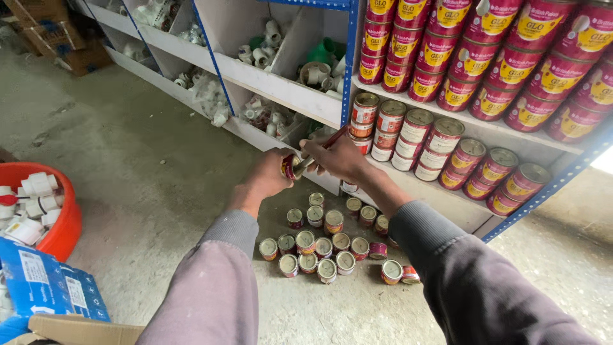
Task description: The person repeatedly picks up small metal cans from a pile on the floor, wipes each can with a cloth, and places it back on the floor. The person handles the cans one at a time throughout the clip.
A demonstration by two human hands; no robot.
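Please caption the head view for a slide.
Left hand holds a small tin; right hand works it with a tool.

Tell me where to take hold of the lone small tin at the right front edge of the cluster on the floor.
Take the upright tin by its round side wall, coming straight down from above. Its flat lid faces up. A tin on its side lies against its right, so close the grip front to back.

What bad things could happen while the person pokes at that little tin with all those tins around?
1. The tool in the right hand is pressed against the small tin held in the left hand. It might slip and jab the fingers.
2. If the lid pops off, whatever is inside could spill.
3. The tins on the floor sit close by the person, so a careless move could knock them rolling.
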